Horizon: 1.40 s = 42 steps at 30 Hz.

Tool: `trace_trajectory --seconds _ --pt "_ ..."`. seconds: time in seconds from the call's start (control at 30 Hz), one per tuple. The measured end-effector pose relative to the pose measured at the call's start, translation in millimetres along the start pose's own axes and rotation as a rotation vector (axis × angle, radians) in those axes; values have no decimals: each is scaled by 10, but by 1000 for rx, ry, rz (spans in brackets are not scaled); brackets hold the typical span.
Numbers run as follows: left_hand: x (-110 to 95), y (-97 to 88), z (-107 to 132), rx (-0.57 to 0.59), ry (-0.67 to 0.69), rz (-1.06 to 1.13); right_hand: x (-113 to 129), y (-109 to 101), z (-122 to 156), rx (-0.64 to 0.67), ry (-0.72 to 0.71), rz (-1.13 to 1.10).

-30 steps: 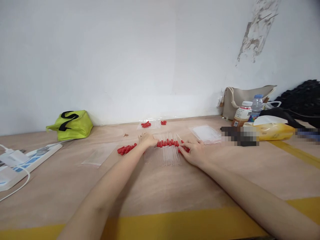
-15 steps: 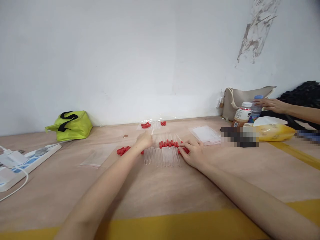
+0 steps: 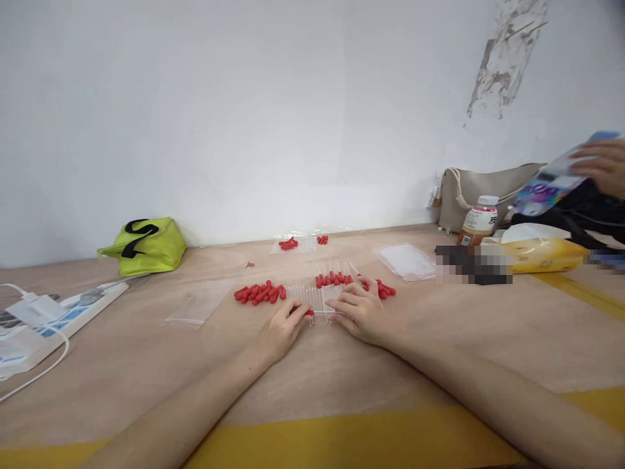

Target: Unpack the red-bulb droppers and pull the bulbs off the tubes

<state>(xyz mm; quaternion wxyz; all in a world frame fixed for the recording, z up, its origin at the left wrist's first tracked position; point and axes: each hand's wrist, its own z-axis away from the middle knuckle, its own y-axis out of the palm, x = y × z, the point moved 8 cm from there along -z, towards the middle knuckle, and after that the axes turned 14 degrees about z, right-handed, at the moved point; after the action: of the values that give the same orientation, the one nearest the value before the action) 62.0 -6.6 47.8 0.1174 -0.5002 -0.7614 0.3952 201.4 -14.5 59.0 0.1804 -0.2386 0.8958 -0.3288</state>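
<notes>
My left hand (image 3: 283, 329) pinches a red rubber dropper bulb (image 3: 309, 312) at its fingertips. Facing it, my right hand (image 3: 361, 314) has its fingers on a thin clear tube (image 3: 323, 312) lying crosswise, whose left end meets the bulb; how far it goes in cannot be made out. Beneath both hands lies a row of clear tubes (image 3: 297, 293), partly covered by my fingers. Left of these is a pile of red bulbs (image 3: 258, 293), and more red bulbs (image 3: 388, 290) show beyond my right hand. Behind, several droppers (image 3: 334, 279) with red bulbs fitted lie side by side.
Near the wall is a clear bag with red bulbs (image 3: 288, 243). Plastic bags (image 3: 198, 306) lie left, others (image 3: 406, 262) right. A power strip (image 3: 73, 316), green bag (image 3: 151, 247), drink bottle (image 3: 478, 221) and tissue pack (image 3: 541, 253) stand around. Another person's hand (image 3: 605, 166) holds a water bottle (image 3: 547, 185).
My left hand has come back from the tubes' far side to the front with a red bulb. My right hand has moved left onto a tube. The other person's bottle has been lifted rightward.
</notes>
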Motion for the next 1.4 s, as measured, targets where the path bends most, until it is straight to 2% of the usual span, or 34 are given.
trace_trajectory --seconds 0.17,0.57,0.67,0.77,0.87,0.97,1.07,1.2,1.4 --pt "32 -19 -27 -36 -8 77 56 95 -6 44 -42 21" --pt "-70 -7 -41 132 20 -22 36 57 28 57 -36 -31" --pt "-7 -114 29 70 0 49 -95 30 78 47 19 -13" --pt "151 -296 71 -35 -112 107 -285 -3 131 27 142 5" --pt "409 -559 72 -162 -301 78 -416 -20 145 15 269 -13" --pt "785 -907 139 -317 -526 -2 -453 -15 103 35 339 -30" --pt "1211 -1132 291 -371 -719 19 -424 -1 4 69 338 -30" --pt "1577 -1215 442 -395 -816 46 -327 57 -178 82 306 -44" --pt "1738 -1089 457 -312 -853 -31 -119 219 -363 13 232 71"
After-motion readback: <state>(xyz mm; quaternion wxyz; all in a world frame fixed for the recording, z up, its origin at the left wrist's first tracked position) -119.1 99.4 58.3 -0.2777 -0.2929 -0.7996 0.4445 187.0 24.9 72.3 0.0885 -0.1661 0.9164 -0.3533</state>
